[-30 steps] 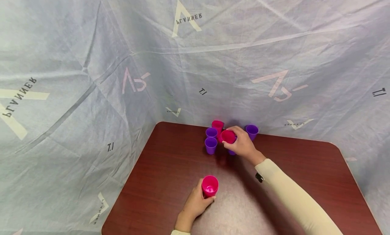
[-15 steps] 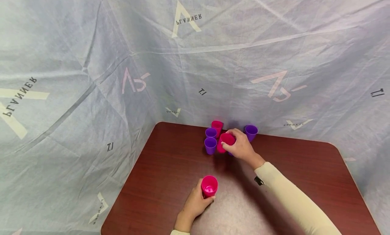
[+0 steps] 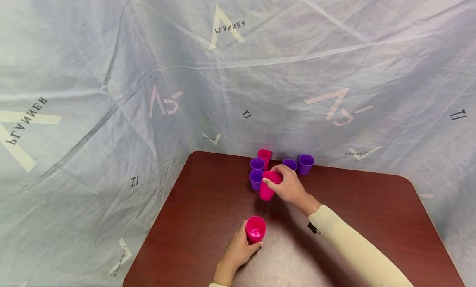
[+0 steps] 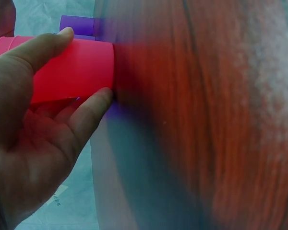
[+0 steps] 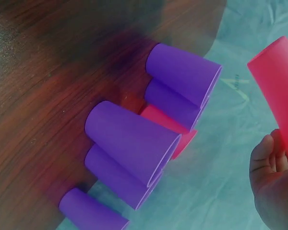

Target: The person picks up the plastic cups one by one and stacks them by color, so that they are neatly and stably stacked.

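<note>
In the head view, my left hand (image 3: 238, 249) grips a pink cup (image 3: 255, 232) upright near the front of the table. Ridges along that cup (image 4: 77, 67) in the left wrist view look like rims of nested cups. Farther back, my right hand (image 3: 291, 188) holds another pink cup (image 3: 267, 192) by its upper part, tilted, in front of the purple cups. A purple cup (image 3: 255, 180) stands just behind it, with a second purple cup (image 3: 257, 164) and a pink cup (image 3: 265, 156) beyond. The right wrist view shows several purple cups (image 5: 132, 141) standing close together.
Two purple cups, a left one (image 3: 289, 164) and a right one (image 3: 305, 165), stand by the table's back edge. The brown table (image 3: 193, 204) meets a grey printed cloth (image 3: 238, 88) hanging behind and at the left.
My right hand has drawn its pink cup toward the front and slightly left, uncovering a purple cup behind. The left hand stays put with its cup.
</note>
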`<state>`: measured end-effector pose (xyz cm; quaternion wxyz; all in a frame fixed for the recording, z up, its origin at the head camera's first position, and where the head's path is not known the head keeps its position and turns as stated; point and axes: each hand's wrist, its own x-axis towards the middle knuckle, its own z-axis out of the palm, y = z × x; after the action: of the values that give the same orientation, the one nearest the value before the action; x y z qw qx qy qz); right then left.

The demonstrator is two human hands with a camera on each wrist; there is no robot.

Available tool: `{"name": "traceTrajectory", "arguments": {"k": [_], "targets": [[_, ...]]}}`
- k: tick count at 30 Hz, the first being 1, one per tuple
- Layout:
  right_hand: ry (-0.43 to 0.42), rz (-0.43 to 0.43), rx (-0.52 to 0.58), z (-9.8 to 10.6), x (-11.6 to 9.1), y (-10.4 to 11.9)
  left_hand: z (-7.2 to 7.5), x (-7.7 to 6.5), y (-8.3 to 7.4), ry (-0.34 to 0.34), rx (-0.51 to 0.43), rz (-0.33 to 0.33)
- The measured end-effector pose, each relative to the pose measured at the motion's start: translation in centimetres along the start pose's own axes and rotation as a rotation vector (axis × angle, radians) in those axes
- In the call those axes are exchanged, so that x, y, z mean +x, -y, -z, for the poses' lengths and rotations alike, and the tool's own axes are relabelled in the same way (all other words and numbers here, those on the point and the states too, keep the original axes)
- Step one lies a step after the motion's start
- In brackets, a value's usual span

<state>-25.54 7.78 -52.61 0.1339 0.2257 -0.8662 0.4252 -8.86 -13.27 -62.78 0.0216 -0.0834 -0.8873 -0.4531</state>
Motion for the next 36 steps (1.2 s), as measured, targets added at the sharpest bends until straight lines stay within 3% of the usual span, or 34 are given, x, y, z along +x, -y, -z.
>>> {"name": "traceTrajectory", "arguments": {"k": [12, 25, 36], "targets": [[0.018, 0.149, 0.035, -0.3, -0.7, 0.8, 0.0, 0.0, 0.0, 0.012, -0.026, 0.002], [0.094, 0.232, 0.082, -1.4, -1.8, 1.3, -0.1, 0.1, 0.0, 0.013, -0.046, -0.014], [0.103, 0.292, 0.097, -2.0, -2.6, 2.0, -0.1, 0.1, 0.0, 0.018, -0.042, -0.005]]}}
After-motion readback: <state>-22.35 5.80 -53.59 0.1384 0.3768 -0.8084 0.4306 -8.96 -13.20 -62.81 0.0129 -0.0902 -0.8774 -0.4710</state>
